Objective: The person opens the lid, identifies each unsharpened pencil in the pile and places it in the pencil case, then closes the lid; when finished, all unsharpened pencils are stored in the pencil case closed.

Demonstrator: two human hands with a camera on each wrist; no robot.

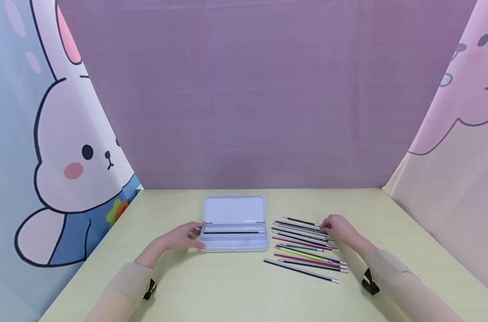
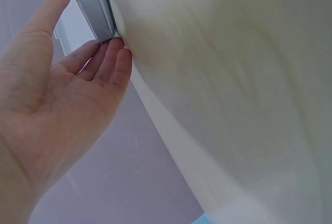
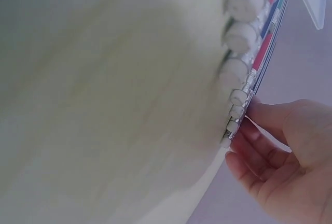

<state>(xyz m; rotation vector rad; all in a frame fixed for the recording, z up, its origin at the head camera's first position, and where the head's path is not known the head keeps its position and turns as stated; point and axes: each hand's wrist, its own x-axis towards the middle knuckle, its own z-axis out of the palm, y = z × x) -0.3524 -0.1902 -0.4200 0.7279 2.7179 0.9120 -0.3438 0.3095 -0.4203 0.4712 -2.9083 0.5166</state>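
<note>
A light blue pencil case (image 1: 234, 243) lies with its lid (image 1: 234, 209) raised at the back. One dark-striped pencil (image 1: 233, 232) lies across its rear compartment. My left hand (image 1: 183, 236) holds the case's left end, thumb at the front corner and fingers farther back; the left wrist view shows the fingertips (image 2: 123, 60) against its edge. To the right, several eraser-tipped pencils (image 1: 308, 257) lie roughly side by side. At the far eraser ends, my right hand (image 1: 341, 230) pinches a pencil; in the right wrist view its thumb and fingers partly hide which one.
Pale wood-look table (image 1: 211, 290) lies under everything. A purple cloth (image 1: 268, 98) hangs along its back edge. Printed curtains stand at the sides, a rabbit curtain (image 1: 66, 188) on the left and a pink-and-cream one (image 1: 461, 179) on the right.
</note>
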